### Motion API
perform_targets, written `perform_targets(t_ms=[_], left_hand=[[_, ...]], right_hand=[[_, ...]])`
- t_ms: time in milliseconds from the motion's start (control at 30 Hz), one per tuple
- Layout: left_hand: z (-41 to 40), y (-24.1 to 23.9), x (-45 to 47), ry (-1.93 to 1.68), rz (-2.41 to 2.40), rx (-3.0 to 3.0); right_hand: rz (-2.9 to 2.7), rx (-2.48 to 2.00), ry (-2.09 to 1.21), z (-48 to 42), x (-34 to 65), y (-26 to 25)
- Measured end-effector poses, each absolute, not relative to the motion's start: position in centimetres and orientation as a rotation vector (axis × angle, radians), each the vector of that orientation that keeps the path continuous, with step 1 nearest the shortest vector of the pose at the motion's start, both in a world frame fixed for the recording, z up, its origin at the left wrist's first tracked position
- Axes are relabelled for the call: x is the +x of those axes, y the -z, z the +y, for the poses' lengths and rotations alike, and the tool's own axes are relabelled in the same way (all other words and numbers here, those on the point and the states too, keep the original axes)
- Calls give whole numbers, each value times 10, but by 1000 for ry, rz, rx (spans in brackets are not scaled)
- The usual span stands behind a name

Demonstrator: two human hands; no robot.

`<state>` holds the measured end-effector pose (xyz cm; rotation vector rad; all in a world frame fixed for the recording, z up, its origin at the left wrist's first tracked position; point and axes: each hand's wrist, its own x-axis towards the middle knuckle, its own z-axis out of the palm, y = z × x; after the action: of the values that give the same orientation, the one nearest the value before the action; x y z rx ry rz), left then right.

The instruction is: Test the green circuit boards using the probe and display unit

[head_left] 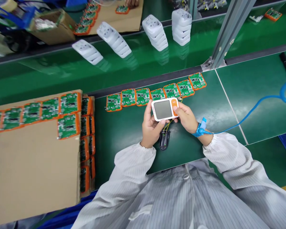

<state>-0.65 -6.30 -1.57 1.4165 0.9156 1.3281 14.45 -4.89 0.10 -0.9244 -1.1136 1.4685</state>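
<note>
Between both hands, above the green bench, is a small white handheld device (162, 109) with a blank grey screen and orange buttons at its right end. My left hand (152, 127) grips its left side, thumb at the lower edge. My right hand (186, 118) is closed on the right end, its thumb on the orange buttons. Yellow wires run from beneath the device to a black battery holder (164, 140) on the bench. A row of green circuit boards (143, 96) in orange frames lies just beyond. A blue wrist strap (201, 128) circles my right wrist.
At left, cardboard (35, 165) carries more framed boards, with further layers stacked beneath. White plastic housings (154, 33) stand in stacks on the raised ledge. A metal post (231, 33) rises behind. The strap's blue cord (250, 111) crosses the bench rightward. Another person's hand (132, 3) shows at the top.
</note>
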Motion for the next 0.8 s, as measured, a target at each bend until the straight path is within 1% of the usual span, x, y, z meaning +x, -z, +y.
perform_targets(t_ms=[333,800], left_hand=[[-59,22,-10,-1342,769,1341],[-57,25,-11,-1355,759,1400]], right_hand=[[-1048,-898,-1539,-49,144,1],[-987,-901,-1572,-48,143,-4]])
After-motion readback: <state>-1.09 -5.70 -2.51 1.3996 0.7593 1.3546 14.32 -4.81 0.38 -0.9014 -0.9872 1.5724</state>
